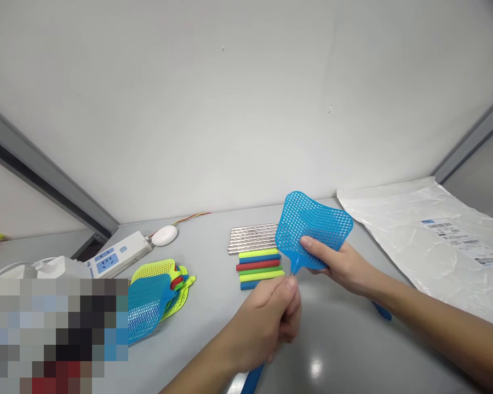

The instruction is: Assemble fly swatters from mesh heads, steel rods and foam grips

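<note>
My right hand (340, 264) grips a blue mesh fly-swatter head (312, 225) from below, thumb on its front, and holds it tilted above the grey table (345, 339). My left hand (268, 320) is closed in a fist around a rod at the head's neck (293, 266); a blue handle end (251, 378) sticks out under that fist. Just behind the hands lie several coloured foam grips (259, 268) and a row of metal rods (252, 238).
A pile of yellow-green and blue swatter heads (160, 293) lies at the left. A white power strip (117, 254) and a white oval device (164, 235) sit farther back. A large white plastic bag (431, 241) covers the right. Another blue piece (381, 311) shows under my right forearm.
</note>
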The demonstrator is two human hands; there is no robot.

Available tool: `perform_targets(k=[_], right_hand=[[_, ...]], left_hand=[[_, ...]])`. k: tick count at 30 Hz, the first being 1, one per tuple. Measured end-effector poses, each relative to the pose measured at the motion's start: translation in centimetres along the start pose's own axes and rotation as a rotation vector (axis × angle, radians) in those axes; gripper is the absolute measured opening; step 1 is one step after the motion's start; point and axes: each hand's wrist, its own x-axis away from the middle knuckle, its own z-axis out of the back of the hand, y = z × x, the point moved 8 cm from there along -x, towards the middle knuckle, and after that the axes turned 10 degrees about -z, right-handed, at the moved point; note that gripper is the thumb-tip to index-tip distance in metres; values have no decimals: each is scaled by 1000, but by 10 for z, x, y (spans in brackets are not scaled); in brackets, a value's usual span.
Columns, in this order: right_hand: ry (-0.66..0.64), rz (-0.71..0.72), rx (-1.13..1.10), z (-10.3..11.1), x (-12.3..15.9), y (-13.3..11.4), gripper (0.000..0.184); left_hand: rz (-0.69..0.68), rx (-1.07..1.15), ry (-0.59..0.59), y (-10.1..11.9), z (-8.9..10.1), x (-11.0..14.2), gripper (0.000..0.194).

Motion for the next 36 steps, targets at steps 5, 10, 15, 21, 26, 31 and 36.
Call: perform_targets(k=[5, 10, 15, 21, 26, 31, 36], right_hand=[[20, -24, -44, -1, 0, 0, 33], [-79, 23, -146, -10, 1, -8, 38], [-225, 41, -154, -22, 2, -6, 57], [-220, -3, 26, -42, 10, 8, 34], [-173, -34, 283, -62, 27, 12, 21], [-143, -3, 540, -73, 30, 15, 10], [-219, -26, 606, -76, 35, 23, 11]], left_hand=[[-19, 32, -35, 3, 1, -3, 41], [-22, 184, -119, 11, -7, -3, 39], [-168, 360, -12, 20, -1, -7, 39], [-445, 557, 382, 37, 35, -9, 35], [-404, 699, 460, 25, 38, -8, 38], [-310, 793, 470, 11, 30, -8, 37], [-391, 600, 540, 26, 39, -1, 36]])
